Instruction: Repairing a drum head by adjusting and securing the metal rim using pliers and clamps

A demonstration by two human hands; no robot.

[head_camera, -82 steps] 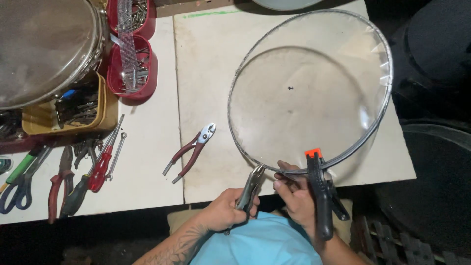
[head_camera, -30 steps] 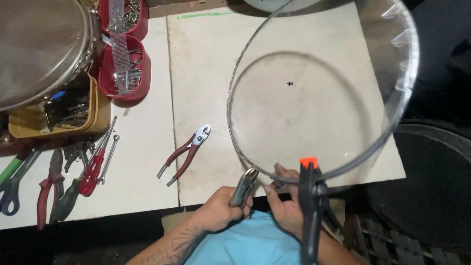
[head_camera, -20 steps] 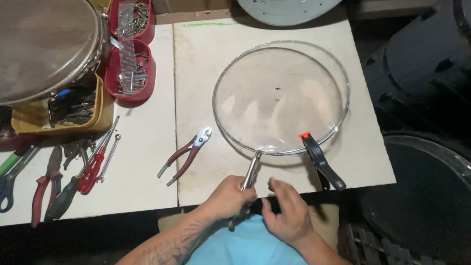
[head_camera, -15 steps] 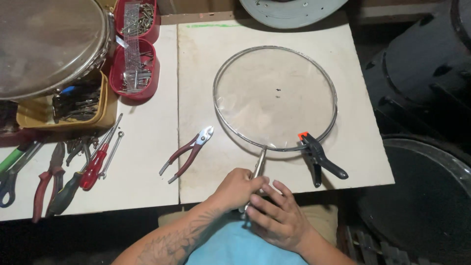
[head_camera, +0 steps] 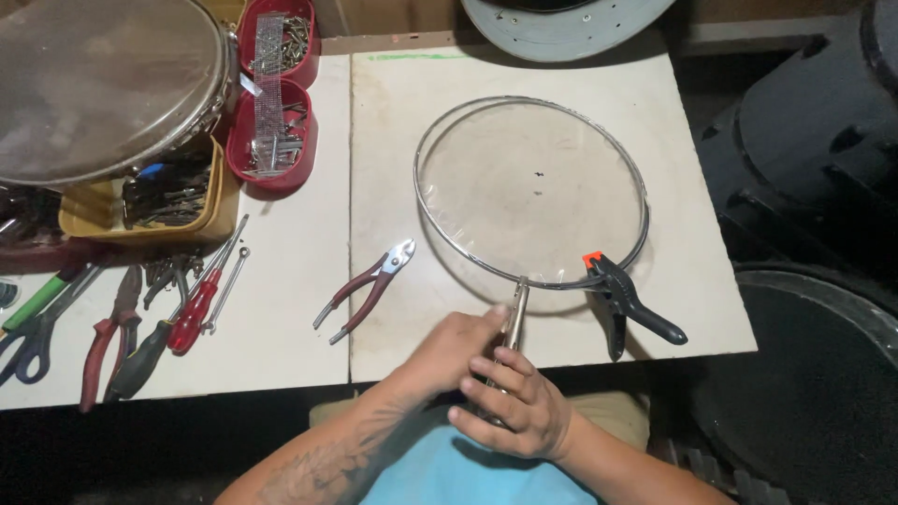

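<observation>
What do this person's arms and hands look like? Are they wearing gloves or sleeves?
No gloves or sleeves show: the left hand and right hand are bare, as are both forearms. The left forearm carries a dark tattoo with fine linework. No rings, watch or bracelets are visible. A light blue garment shows beneath the arms.

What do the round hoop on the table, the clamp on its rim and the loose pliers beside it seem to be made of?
Hoop: thin shiny metal wire, apparently with clear film stretched across, since the table shows through and the edge crinkles.
Clamp: likely black plastic, matte, with an orange tip.
Pliers: bright bare metal head, handles in dark red coating, probably rubber or plastic.
</observation>
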